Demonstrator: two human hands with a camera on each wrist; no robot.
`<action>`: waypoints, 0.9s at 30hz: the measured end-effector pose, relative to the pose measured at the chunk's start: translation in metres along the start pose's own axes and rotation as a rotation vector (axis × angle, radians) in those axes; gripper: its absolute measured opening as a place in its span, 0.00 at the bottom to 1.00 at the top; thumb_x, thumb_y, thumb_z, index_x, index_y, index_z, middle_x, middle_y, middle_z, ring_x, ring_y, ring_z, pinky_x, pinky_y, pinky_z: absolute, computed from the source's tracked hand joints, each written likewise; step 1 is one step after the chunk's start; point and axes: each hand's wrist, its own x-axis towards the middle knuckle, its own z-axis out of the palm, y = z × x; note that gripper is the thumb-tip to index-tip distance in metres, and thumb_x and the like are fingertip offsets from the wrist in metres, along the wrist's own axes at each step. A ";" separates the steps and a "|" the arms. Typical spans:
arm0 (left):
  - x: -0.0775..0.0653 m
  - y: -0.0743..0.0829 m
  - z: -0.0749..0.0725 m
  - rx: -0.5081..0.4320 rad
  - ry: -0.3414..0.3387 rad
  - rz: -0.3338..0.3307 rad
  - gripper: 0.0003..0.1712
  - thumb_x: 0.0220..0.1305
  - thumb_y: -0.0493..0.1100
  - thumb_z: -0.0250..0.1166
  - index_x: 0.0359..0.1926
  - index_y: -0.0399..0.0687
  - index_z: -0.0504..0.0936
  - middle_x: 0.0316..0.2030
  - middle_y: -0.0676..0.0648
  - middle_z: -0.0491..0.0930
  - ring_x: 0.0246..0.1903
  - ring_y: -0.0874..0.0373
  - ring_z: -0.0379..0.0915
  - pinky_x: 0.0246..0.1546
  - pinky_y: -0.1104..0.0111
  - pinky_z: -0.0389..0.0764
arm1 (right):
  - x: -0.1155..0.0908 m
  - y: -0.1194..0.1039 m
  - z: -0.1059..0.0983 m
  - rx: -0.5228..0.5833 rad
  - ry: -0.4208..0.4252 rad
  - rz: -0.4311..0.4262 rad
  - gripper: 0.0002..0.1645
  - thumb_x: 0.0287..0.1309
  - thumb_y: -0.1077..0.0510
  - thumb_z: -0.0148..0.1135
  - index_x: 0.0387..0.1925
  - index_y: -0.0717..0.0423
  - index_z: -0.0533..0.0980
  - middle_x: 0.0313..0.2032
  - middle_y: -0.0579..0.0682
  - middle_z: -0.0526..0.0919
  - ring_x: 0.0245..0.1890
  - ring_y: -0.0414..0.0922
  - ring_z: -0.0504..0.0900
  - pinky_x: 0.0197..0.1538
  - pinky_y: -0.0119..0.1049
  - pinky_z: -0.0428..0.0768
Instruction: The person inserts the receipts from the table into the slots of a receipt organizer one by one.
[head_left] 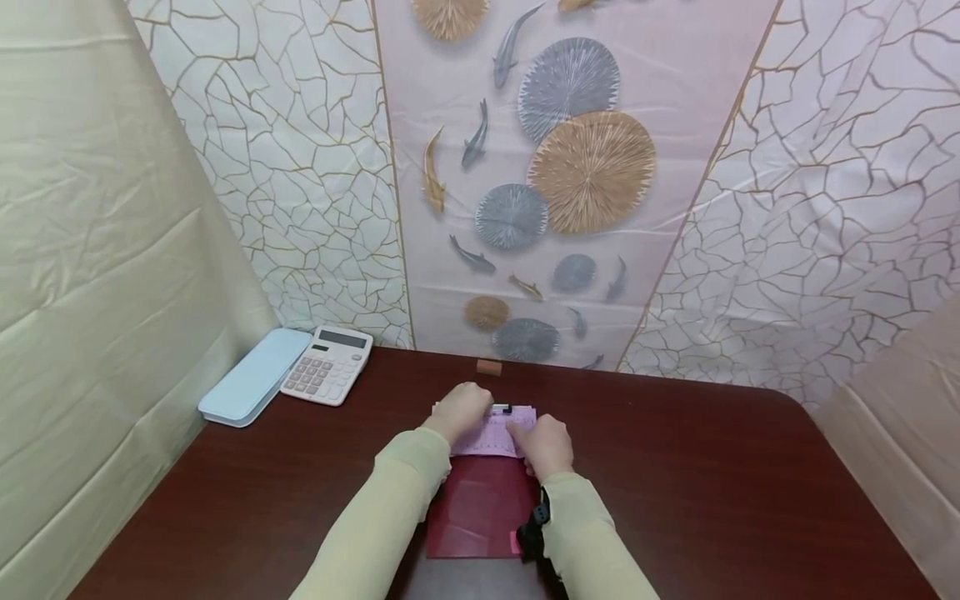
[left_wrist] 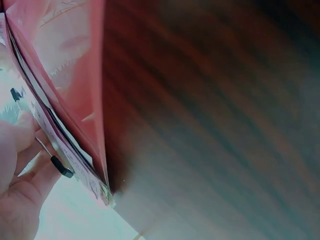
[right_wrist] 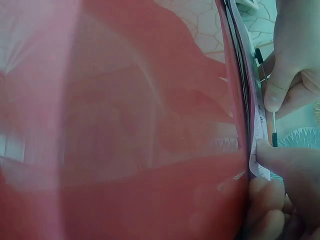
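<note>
A translucent red file folder [head_left: 480, 508] extends toward me from beneath pinkish-purple printed papers [head_left: 491, 435]. Along the far edge of the papers runs a wire clip [head_left: 501, 408] with black end caps, one end cap [left_wrist: 62, 167] standing out in the left wrist view. My left hand [head_left: 462, 410] pinches this clip, its thumb on the wire and its fingers behind. On the right edge, my right hand [head_left: 547, 446] grips the papers and folder, thumb on the printed side and fingers curled round the back. Other dark and pale layers show edge-on between papers and folder [right_wrist: 240, 75].
At the back left, a white calculator [head_left: 328, 367] leans partly on a light blue case [head_left: 255, 377]. A small brown block [head_left: 489, 367] sits at the table's far edge. Patterned cloth [head_left: 592, 175] hangs behind the dark wooden table [head_left: 712, 483].
</note>
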 end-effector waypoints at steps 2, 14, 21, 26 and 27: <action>-0.001 0.000 0.001 0.020 -0.002 0.012 0.15 0.54 0.33 0.63 0.15 0.53 0.77 0.20 0.53 0.80 0.28 0.57 0.78 0.36 0.66 0.79 | 0.001 0.000 0.001 -0.010 -0.004 -0.005 0.28 0.55 0.41 0.64 0.13 0.58 0.74 0.06 0.50 0.72 0.05 0.41 0.72 0.10 0.30 0.69; -0.002 0.004 0.000 0.012 -0.002 0.029 0.14 0.52 0.34 0.65 0.14 0.53 0.77 0.17 0.56 0.77 0.24 0.62 0.72 0.34 0.68 0.78 | 0.001 0.004 -0.004 0.025 -0.062 -0.028 0.29 0.55 0.42 0.65 0.10 0.57 0.73 0.04 0.48 0.70 0.03 0.39 0.68 0.09 0.30 0.68; 0.000 0.007 -0.010 -0.102 -0.031 -0.060 0.11 0.54 0.36 0.67 0.18 0.52 0.81 0.21 0.54 0.81 0.25 0.61 0.75 0.30 0.69 0.77 | 0.000 0.009 -0.015 0.161 -0.128 -0.032 0.24 0.56 0.52 0.63 0.10 0.60 0.74 0.06 0.49 0.72 0.04 0.39 0.71 0.10 0.32 0.73; 0.000 0.007 -0.008 -0.208 -0.018 -0.102 0.04 0.56 0.39 0.69 0.26 0.50 0.84 0.27 0.53 0.83 0.31 0.60 0.80 0.33 0.68 0.78 | -0.001 0.015 -0.020 0.140 -0.147 0.003 0.23 0.55 0.52 0.64 0.10 0.57 0.73 0.07 0.49 0.72 0.06 0.40 0.71 0.12 0.30 0.73; 0.001 0.007 -0.007 -0.219 -0.014 -0.100 0.03 0.56 0.38 0.68 0.27 0.49 0.85 0.28 0.53 0.84 0.32 0.60 0.80 0.34 0.68 0.79 | -0.001 0.016 -0.021 0.130 -0.150 0.004 0.23 0.55 0.51 0.64 0.10 0.57 0.73 0.08 0.49 0.72 0.06 0.40 0.71 0.12 0.30 0.73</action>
